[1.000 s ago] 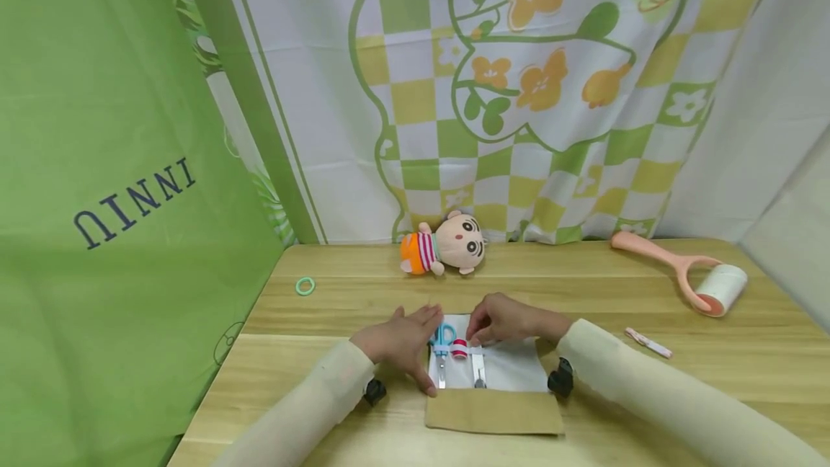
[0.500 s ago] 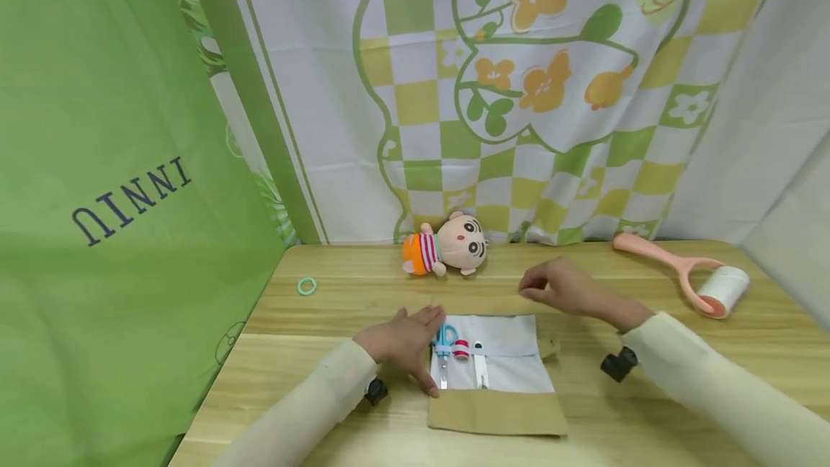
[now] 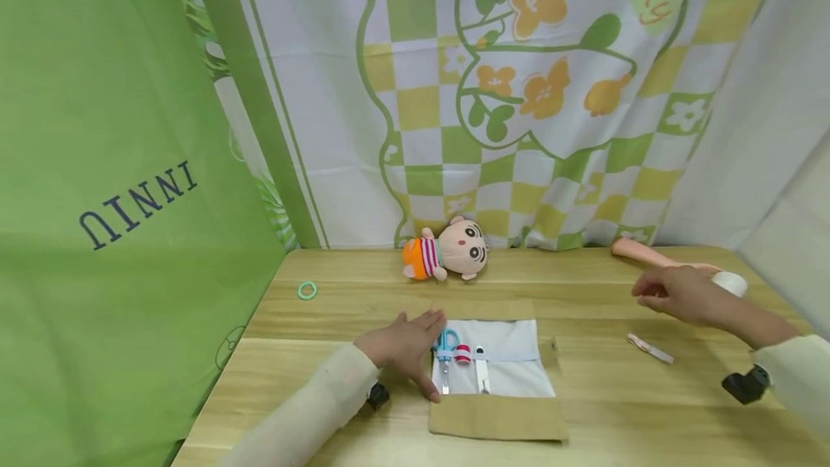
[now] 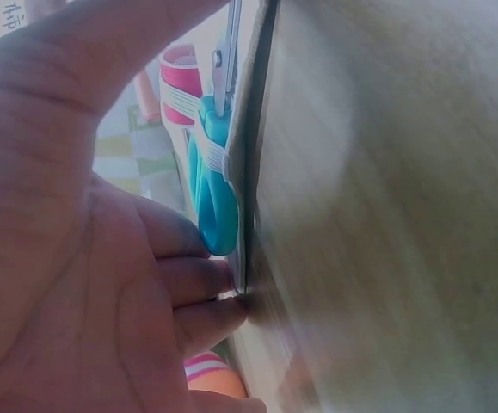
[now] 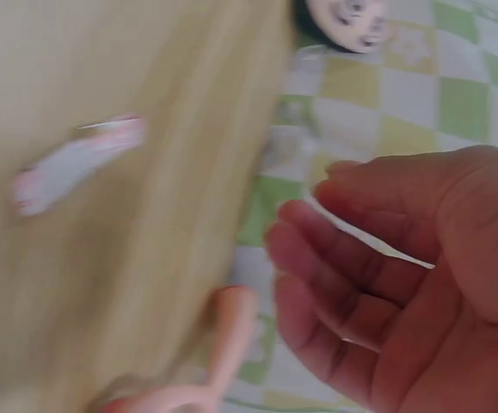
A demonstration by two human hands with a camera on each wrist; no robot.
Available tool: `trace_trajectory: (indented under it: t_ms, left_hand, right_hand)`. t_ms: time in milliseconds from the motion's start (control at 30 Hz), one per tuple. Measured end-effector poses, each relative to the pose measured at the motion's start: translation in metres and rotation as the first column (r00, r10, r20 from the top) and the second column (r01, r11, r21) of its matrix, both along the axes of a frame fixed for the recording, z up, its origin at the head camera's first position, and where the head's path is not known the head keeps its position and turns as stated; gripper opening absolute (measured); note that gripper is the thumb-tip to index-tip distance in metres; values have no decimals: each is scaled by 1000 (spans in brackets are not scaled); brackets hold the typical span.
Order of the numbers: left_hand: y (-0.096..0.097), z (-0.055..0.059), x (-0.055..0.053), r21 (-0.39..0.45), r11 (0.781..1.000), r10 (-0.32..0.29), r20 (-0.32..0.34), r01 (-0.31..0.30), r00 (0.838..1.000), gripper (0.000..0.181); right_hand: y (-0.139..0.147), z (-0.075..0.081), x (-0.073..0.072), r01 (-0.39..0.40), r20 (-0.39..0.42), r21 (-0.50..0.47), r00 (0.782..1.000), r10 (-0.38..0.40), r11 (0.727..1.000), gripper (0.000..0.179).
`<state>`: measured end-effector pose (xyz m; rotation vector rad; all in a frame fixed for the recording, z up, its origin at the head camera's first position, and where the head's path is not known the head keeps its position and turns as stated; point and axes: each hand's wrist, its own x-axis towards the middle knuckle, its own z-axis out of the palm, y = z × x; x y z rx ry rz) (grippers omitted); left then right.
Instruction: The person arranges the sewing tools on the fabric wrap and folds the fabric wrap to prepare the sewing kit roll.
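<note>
Since the earlier frame, the right hand point(image 3: 687, 295) has moved away from the pouch to the far right, while the left hand point(image 3: 405, 344) has stayed at the pouch's left edge. The tan fold-out pouch point(image 3: 498, 416) lies unfolded near the front of the wooden surface point(image 3: 616, 416), its white lining facing up. In a row from left to right, a white band point(image 4: 212, 153) holds blue-handled scissors point(image 3: 447, 352), a red thread spool point(image 3: 462, 354) and a flat silver tool point(image 3: 483, 373). The left grip is apart, thumb and fingers spread beside the scissors. The right grip is loosely bent and holds nothing, raised in front of a peach lint roller point(image 3: 638, 254) and partly hiding it. A small pink-and-white item point(image 3: 650, 349) lies below that hand, right of the pouch. Behind the pouch, a plush doll point(image 3: 444, 252) in a striped top lies sideways, head to the right. A green ring point(image 3: 300, 292) lies to the left. A checked, flowered curtain point(image 3: 415, 107) hangs behind.
</note>
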<state>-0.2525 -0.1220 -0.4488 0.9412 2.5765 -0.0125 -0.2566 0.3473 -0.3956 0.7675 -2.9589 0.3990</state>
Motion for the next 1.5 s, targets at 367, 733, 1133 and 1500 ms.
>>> trace_trajectory:
  t_ms: [367,733,1133,1500]
  left_hand:
    - [2,2,0,-27,1000,0,4,0,1000,134]
    - [5,4,2,-28,1000,0,23,0,1000,132]
    - [1,-1,0,-7,1000,1,51,-1,999,134]
    - [0,3,3,25,1000,11,89,-13,996,131]
  right_hand:
    - [9,-45,2,21,222,140,974,-52,990,21]
    - [3,-51,7,41,219,77,974,-57,996,18]
    - [-59,19,-18,-95,137,-20,986,97,995,17]
    - [-150,29,-15,-210,46,-256,972,229,943,3]
